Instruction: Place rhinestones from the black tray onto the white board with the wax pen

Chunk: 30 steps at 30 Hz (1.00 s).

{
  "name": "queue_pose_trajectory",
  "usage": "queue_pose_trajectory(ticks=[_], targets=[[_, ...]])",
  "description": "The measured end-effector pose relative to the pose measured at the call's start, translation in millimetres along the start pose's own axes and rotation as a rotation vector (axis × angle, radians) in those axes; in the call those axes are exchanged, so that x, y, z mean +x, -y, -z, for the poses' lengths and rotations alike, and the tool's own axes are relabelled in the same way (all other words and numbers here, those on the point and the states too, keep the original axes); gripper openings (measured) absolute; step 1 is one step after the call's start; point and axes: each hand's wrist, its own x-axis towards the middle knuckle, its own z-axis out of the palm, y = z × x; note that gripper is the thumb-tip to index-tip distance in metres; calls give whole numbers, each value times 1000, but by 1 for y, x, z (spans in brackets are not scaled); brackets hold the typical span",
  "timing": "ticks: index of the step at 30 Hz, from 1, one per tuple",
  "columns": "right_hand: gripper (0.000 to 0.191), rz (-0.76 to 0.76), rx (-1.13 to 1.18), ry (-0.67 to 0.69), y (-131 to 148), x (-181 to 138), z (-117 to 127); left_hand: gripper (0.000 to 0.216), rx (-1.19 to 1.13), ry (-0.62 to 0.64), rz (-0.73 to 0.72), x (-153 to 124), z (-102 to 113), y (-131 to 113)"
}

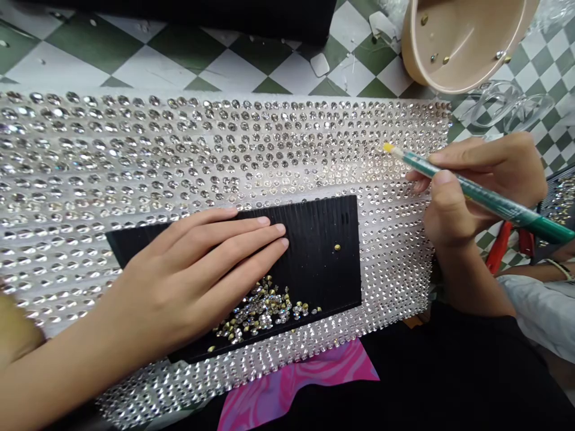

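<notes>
My left hand [193, 269] lies flat across a black tray [314, 257], fingers stretched out. Loose rhinestones [265, 308] with gold backs are heaped on the tray just below those fingers, and a single one sits apart near its right side. Between the thumb and fingers of my right hand [480, 179] is a green pencil [489, 200] with a yellow tip. That tip hovers over or touches the rhinestone-covered sheet [395, 239]; I cannot tell which. Rows of clear stones cover the white sheet, which stretches under the tray and both hands.
A beige bowl [413, 48] with a few stones inside stands at the top right, beside coiled clear plastic [507, 105]. A black object [179, 15] lies along the top edge. Pink-purple swirled material [305, 383] shows at the bottom. Another person's arm [543, 272] is at the right.
</notes>
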Motion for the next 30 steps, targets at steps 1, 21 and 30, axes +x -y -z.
queue_pose_trajectory(ticks=[1, 21, 30], targets=[[7, 5, -21, 1, -1, 0, 0, 51, 2, -9, 11, 0, -1, -2], [6, -45, -65, -5, 0, -2, 3, 49, 2, -103, 0, 1, -12, -2], [11, -35, -109, -51, -1, 0, -1, 60, -4, -110, 21, -2, -13, -1]])
